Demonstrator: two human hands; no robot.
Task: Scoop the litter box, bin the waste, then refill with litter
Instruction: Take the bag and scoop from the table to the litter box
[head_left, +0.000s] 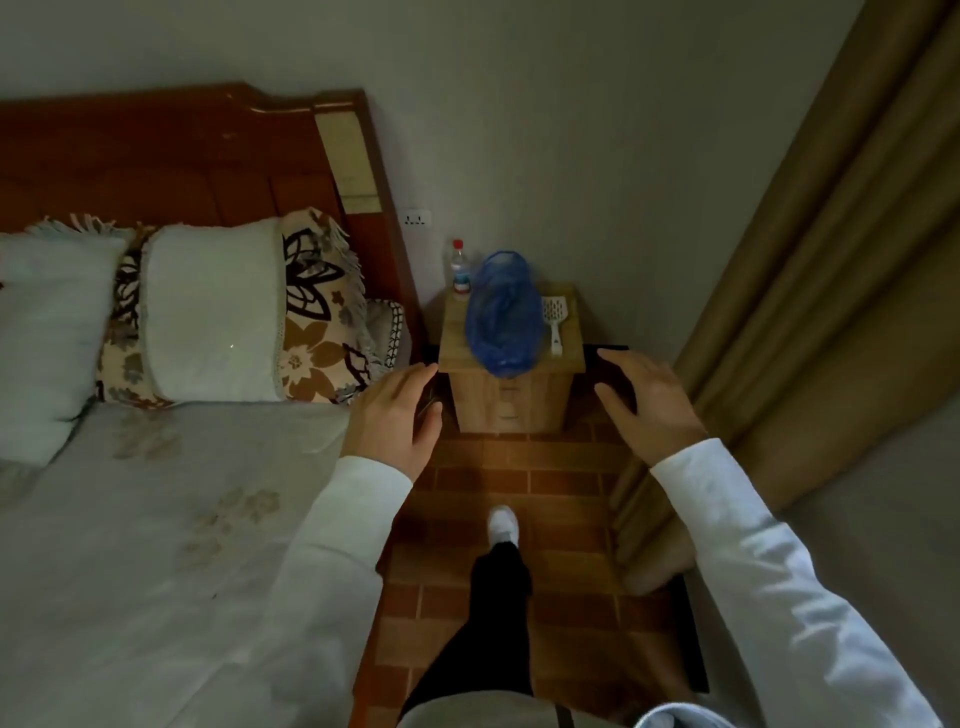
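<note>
A white slotted litter scoop (555, 323) lies on the right side of a small wooden nightstand (511, 395) against the far wall. A blue plastic bag (501, 317) lies across the middle of its top and hangs over the front edge. My left hand (397, 415) hovers just left of the nightstand's front corner, fingers spread, holding nothing. My right hand (649, 402) hovers to the right of the nightstand, also spread and empty. No litter box is in view.
A clear water bottle (460, 270) with a red cap stands at the nightstand's back left. A bed (156, 545) with pillows fills the left; a tan curtain (810, 291) hangs on the right. My foot (503, 526) steps on the narrow brick-patterned floor (566, 488) between them.
</note>
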